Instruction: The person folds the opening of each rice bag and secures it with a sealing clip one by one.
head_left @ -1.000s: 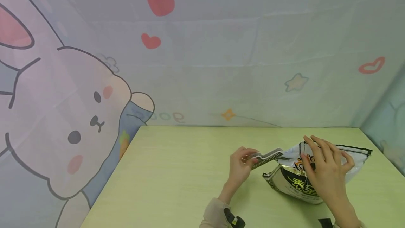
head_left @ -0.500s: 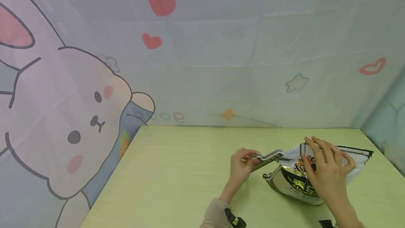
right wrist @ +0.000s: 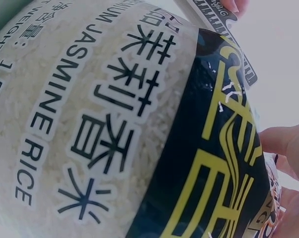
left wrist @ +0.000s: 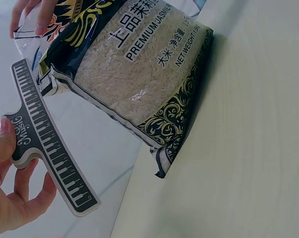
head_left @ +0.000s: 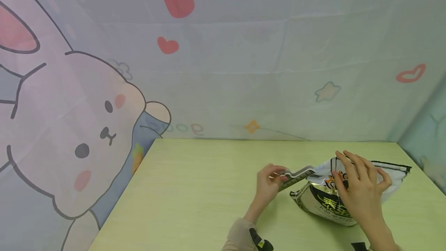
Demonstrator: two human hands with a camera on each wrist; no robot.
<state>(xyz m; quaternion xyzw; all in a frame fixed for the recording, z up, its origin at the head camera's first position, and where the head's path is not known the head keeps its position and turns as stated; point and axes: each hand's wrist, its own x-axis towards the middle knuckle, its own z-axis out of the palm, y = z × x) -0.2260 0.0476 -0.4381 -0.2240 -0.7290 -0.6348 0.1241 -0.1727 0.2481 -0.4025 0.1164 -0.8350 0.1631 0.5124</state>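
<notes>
A bag of jasmine rice (head_left: 327,206), clear below with a black and gold band and a white upper part, stands on the right of the table, its top leaning back. My right hand (head_left: 364,191) grips that upper part, thumb on the front and fingers over the top edge. My left hand (head_left: 267,187) pinches a bag clip (head_left: 296,178) by its handle tab. Piano keys and the word "Music" decorate the clip (left wrist: 52,141) in the left wrist view. Its far end overlaps the bag's left top corner in the head view. Lettering and grains fill the right wrist view.
The pale green table (head_left: 195,189) runs back to a fabric backdrop (head_left: 237,69) printed with a rabbit and hearts. The bag is close to the table's right edge.
My left hand and the clip have shifted slightly to the right and down, toward the bag's corner. The right hand keeps its grip on the bag, almost still.
</notes>
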